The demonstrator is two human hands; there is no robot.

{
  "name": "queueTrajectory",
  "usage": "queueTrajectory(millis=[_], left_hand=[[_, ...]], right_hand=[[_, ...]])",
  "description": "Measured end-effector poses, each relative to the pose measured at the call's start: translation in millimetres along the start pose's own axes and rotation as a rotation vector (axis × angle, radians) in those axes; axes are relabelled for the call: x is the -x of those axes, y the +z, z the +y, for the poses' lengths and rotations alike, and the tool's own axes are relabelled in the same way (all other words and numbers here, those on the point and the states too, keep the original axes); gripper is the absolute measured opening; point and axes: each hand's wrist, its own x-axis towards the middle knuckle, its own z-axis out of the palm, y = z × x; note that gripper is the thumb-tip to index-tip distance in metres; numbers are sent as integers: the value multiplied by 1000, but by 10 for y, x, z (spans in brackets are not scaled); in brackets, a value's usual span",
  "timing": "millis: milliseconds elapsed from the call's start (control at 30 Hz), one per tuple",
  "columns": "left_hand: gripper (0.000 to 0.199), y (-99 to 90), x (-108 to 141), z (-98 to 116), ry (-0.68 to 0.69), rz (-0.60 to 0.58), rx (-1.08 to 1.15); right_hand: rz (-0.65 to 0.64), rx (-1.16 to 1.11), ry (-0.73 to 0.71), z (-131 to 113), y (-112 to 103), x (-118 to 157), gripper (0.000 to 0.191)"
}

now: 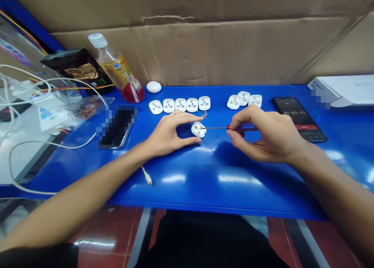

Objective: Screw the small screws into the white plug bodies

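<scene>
My left hand (171, 133) has its thumb and fingers around a small white square part (198, 130) with metal contacts, lying on the blue table. My right hand (263, 133) is closed around a screwdriver (216, 128) with a red and clear handle. The thin shaft points left, and its tip is at the metal contacts of the white part. Right behind that part is a small pile of screws (204, 114). Several similar white parts (180, 105) stand in a row behind my left hand. Three more white parts (243, 98) lie close together behind my right hand.
A dark phone (117, 126) and a bottle (119, 71) are at the left, near white cables. A white egg-shaped object (154, 87) sits beside the bottle. At the right are a phone showing a timer (299, 118) and a white box (347, 89). A cable plug (148, 178) lies in front.
</scene>
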Motion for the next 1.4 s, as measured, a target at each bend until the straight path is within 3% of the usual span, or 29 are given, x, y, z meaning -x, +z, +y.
queueTrajectory(millis=[167,467,1267,1400], left_hand=[[52,12,22,-41,-73,-10,-26],[53,29,30,-62,-81,-9,-19],[53,2,13,-7,-149,-47,-24],[51,4,11,-1,-148,-50,-46]], right_hand=[[-48,-22,-35,-5,6,-19,16],[-112,-23,-59,7,19,-9,14],[-114,19,-129,36,41,7,8],[-124,23,-211,47,26,1,8]])
